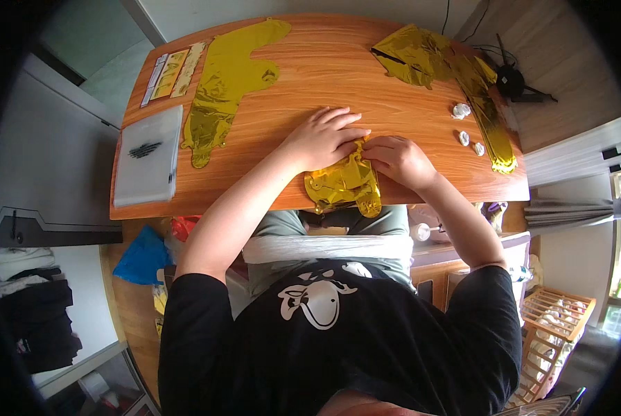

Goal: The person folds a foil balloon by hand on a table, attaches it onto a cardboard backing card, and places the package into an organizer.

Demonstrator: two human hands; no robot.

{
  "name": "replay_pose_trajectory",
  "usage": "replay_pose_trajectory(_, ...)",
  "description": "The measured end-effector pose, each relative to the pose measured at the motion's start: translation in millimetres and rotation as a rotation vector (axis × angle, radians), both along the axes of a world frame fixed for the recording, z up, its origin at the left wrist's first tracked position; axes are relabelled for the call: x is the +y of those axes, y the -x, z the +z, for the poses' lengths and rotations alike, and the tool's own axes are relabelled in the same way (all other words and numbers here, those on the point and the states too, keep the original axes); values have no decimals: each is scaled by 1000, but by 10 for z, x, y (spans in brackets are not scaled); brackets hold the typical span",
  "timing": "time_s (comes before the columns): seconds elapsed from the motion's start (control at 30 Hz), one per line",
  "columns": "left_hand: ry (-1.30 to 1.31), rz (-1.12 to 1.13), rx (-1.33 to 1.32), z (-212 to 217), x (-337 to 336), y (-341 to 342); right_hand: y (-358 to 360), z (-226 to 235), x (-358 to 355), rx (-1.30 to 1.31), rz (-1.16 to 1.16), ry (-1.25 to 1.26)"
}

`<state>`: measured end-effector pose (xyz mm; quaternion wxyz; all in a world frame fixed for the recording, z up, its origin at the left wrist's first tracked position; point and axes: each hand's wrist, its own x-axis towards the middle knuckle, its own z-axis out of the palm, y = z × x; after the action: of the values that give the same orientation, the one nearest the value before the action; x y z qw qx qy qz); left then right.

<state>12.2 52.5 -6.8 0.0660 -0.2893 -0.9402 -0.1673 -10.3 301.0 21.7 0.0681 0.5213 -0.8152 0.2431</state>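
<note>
Two hands on crumpled, shiny gold foil balloon

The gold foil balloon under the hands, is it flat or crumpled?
Crumpled: the gold foil balloon is bunched and creased under both hands at the wooden table's near edge.

Wooden table, orange-brown grain. Far left: strip of narrow sheets, w/ a pale plastic bag just below. Next to them a long flat gold foil balloon. Far right: crumpled gold foil plus another gold foil piece along the edge, 3 small white bits beside it. Near edge, centre: folded gold foil balloon, overhanging.
</note>
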Motion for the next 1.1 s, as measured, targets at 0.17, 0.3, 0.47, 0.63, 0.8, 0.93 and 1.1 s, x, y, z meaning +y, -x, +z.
replay_pose_trajectory(0.17, 21, -6, 7, -33, -10, 24, -65, 23, -15, 130, -6, 74)
replay_pose_trajectory(0.3, 35, -9, 40, -28, 4, 10, -86, -18, 18, 36, 4, 88)
replay_pose_trajectory(0.47, 34, -24, 23, 0, -1, 28, -63, -76, 49, 4, 19, 48)
replay_pose_trajectory(0.63, -17, -105, -65, 71, -78, 156, -40, -69, 43, 17, 29, 20)
replay_pose_trajectory(0.8, -367, -175, -443, 212, -207, 251, -29, -45, 32, 43, 52, 34)
replay_pose_trajectory(0.93, 3, -243, -150, 214, -86, 127, -34, -66, 52, 53, 27, 31)
replay_pose_trajectory(1.1, 63, -272, -75, 59, -89, 23, -14, -15, 45, 28, 66, -15)
